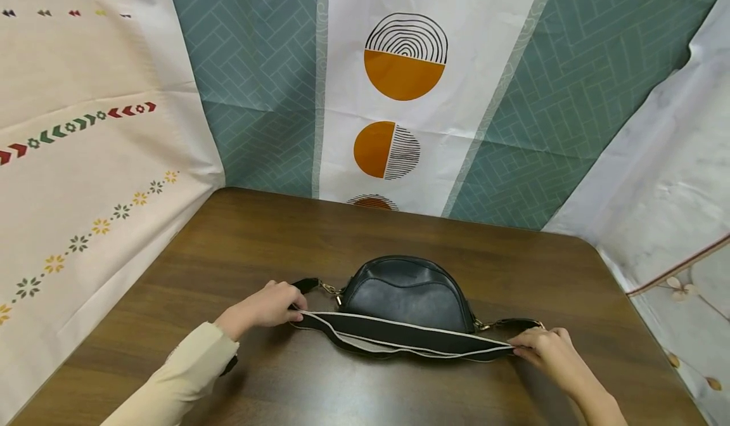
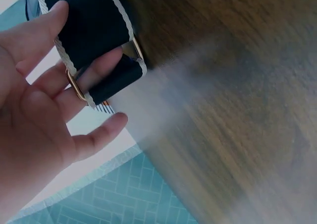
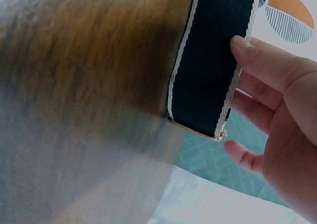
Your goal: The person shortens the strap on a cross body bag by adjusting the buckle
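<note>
A black half-round handbag (image 1: 405, 294) rests on the wooden table with its curved side toward the back. In front of it, a wide black strap with white edging (image 1: 399, 331) stretches from side to side in folded layers. My left hand (image 1: 268, 304) pinches the strap's left end between thumb and fingers, beside a gold-coloured buckle (image 2: 75, 86) in the left wrist view. At the other end, my right hand (image 1: 550, 353) pinches the strap by its edge, close to a metal slider (image 3: 195, 131). Metal clips (image 1: 329, 288) join the strap to the bag.
The brown table (image 1: 256, 236) has a rounded far corner at the right. Behind it hangs a teal and white patterned cloth (image 1: 256, 96). Pale cloths hang at the left (image 1: 85, 191) and right (image 1: 667, 191).
</note>
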A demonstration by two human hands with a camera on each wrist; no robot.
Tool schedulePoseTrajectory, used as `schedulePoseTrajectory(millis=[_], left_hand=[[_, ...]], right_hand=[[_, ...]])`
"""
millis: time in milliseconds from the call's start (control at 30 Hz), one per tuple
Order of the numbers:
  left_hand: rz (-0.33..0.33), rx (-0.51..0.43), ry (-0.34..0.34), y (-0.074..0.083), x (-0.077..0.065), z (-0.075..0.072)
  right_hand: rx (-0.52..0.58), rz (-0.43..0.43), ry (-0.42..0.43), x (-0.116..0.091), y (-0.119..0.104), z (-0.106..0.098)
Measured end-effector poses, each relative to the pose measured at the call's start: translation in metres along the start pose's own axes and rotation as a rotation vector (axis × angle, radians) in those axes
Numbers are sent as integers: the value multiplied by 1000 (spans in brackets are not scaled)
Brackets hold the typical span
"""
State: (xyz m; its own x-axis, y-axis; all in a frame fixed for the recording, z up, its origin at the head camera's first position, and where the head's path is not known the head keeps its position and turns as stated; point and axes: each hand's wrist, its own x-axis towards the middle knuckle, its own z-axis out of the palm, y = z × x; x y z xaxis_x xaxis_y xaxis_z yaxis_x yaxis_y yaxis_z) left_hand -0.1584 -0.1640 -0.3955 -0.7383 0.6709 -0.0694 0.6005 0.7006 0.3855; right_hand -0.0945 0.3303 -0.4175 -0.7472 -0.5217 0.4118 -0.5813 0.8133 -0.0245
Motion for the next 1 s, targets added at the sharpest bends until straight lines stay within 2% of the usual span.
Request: schedulePoseTrajectory(millis=[167,267,400,633,700,800,1000], left_hand=[[32,-35,-18,1,-6,1],[49,-44,-19,2,-11,1],[60,-47,-16,4,-14,0],[59,-9,-6,8,-13,1],[43,-9,-12,10,-14,2],[4,-18,-14,17,-13,2],[-51,45,48,36,3,2]], right_hand=[[56,-107,48,-4,4,3],[92,-117,25,-8,3,2],[104,-90,8,-12,1,0],[182,-202,58,-10,5,6],[190,-176,40,-12,3,6],[156,-79,20,-12,-6,4],[129,198,-56,5,-37,3]])
